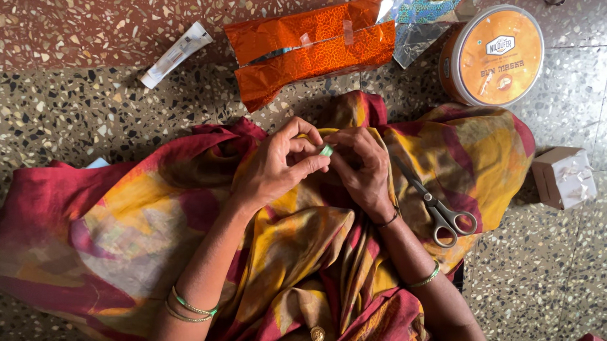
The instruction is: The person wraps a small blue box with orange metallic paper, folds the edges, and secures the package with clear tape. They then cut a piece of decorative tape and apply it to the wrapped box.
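Beyond the right hand (pixel 366 170) and off to its outer side stands a round tub with an orange lid (pixel 493 55), shut, so its contents cannot be seen; nearer, past that hand's wrist side, sits a small white box (pixel 564 176), also closed. Both hands meet over the red and yellow cloth (pixel 129 225), the left hand (pixel 275 169) and right pinched together on a small green thing (pixel 326 150) too tiny to identify. Scissors (pixel 440 209) lie just beside the right wrist, and an orange foil packet (pixel 312 45) lies beyond the fingertips.
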